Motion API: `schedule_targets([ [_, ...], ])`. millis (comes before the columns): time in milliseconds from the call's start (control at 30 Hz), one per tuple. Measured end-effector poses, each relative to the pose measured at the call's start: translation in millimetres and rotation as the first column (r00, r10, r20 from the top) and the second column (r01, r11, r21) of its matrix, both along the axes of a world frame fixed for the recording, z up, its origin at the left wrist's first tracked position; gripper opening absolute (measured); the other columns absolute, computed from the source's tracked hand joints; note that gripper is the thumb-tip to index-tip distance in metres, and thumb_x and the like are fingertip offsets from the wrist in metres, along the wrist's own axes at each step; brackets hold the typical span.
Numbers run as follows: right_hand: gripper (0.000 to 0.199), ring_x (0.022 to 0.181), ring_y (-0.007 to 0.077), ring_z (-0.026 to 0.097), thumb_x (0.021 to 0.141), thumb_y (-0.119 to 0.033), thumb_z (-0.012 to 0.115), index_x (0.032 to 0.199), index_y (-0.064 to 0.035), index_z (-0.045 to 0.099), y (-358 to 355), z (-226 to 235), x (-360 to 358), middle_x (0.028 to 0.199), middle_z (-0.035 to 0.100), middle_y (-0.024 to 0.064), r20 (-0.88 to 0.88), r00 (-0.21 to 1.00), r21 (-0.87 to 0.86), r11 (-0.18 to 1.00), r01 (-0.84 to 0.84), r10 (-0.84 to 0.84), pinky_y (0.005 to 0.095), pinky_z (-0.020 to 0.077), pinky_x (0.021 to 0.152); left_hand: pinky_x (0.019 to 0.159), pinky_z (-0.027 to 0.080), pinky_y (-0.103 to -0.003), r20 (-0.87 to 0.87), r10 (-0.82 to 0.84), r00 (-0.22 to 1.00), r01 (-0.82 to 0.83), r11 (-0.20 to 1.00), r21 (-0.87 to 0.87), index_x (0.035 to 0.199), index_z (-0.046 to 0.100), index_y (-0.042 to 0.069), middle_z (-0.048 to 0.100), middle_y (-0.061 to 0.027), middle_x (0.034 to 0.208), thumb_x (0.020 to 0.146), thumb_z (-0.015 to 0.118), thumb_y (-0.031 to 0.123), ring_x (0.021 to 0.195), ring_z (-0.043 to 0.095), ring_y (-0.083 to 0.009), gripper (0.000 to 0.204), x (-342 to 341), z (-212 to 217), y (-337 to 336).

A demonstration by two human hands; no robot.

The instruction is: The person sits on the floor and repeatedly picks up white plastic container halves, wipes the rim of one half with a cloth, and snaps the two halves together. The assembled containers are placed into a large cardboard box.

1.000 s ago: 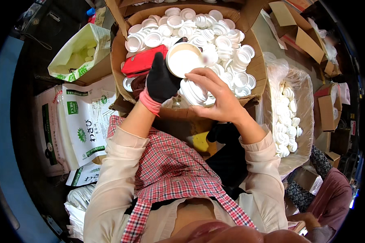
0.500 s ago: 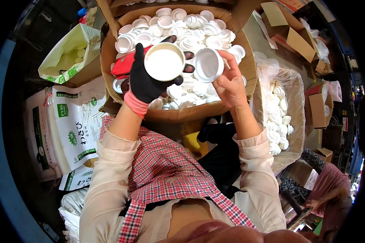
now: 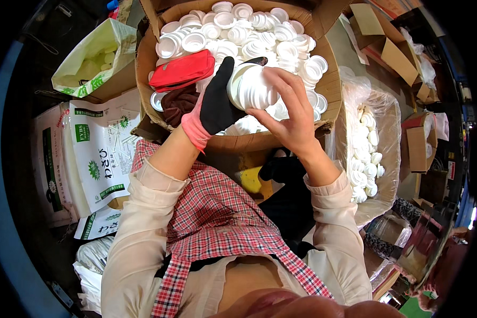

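My left hand point(image 3: 217, 103), in a black glove with a pink cuff, grips a white round plastic container point(image 3: 252, 87) from its left side. My bare right hand point(image 3: 289, 114) closes over the same container from the right and above, its fingers spread across the ribbed white surface. Both hands hold it just above a big cardboard box point(image 3: 281, 140) filled with several white round lids and cups point(image 3: 249, 26). A red pouch point(image 3: 183, 71) lies on the white pieces at the box's left side, over a dark brown cloth point(image 3: 175, 103).
A clear plastic bag point(image 3: 371, 153) with white pieces stands to the right of the box. Printed white sacks point(image 3: 98, 153) and a green-and-white bag point(image 3: 93, 58) lie at the left. Folded cardboard boxes point(image 3: 395, 53) are stacked at the upper right.
The two white pieces, held apart half a second ago, are now together in both hands. My right hand has moved left and closed over the piece in my gloved left hand.
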State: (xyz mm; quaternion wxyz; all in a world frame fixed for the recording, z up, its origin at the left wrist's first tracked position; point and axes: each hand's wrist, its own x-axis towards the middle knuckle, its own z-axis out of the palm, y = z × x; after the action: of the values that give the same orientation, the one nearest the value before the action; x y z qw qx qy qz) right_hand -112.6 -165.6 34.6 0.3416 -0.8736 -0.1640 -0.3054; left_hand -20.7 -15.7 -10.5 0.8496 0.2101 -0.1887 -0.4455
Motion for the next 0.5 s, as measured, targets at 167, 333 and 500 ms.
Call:
schedule_targets([
  [167, 0.061, 0.106, 0.0326, 0.054, 0.066, -0.011, 0.081, 0.121, -0.001, 0.057, -0.5, -3.3, 1.2, 0.118, 0.055, 0.0155, 0.004, 1.0, -0.026, 1.0, 0.017, -0.017, 0.0393, 0.0451, 0.09, 0.109, 0.034, -0.036, 0.379, 0.13, 0.916, -0.218, 0.956, 0.198, 0.142, 0.033, -0.001, 0.044, -0.0115, 0.139, 0.104, 0.028, 0.036, 0.127, 0.046, -0.0216, 0.053, -2.2, -3.5, -0.6],
  [333, 0.06, 0.107, 0.0327, 0.054, 0.067, -0.009, 0.08, 0.121, -0.0008, 0.057, 0.2, -5.4, 2.5, 0.119, 0.055, 0.0157, -0.01, 1.0, -0.027, 1.0, 0.002, -0.003, 0.0396, 0.0451, 0.09, 0.107, 0.037, -0.034, 0.769, 0.116, 0.629, -0.449, 0.862, 0.236, 0.141, 0.034, 0.0, 0.046, -0.0112, 0.137, 0.103, 0.035, 0.031, 0.124, 0.048, -0.0208, 0.05, 2.0, -9.9, 5.3],
  [500, 0.059, 0.107, 0.0328, 0.053, 0.067, -0.008, 0.079, 0.121, -0.0012, 0.057, 2.2, -5.9, 3.7, 0.119, 0.055, 0.016, 0.004, 1.0, -0.041, 0.999, -0.004, 0.004, 0.0396, 0.0452, 0.09, 0.102, 0.041, -0.032, 0.564, 0.189, 0.804, -0.395, 0.878, 0.269, 0.14, 0.035, 0.0, 0.051, -0.0102, 0.131, 0.097, 0.053, 0.017, 0.117, 0.053, -0.0203, 0.05, -1.1, -1.8, 2.1],
])
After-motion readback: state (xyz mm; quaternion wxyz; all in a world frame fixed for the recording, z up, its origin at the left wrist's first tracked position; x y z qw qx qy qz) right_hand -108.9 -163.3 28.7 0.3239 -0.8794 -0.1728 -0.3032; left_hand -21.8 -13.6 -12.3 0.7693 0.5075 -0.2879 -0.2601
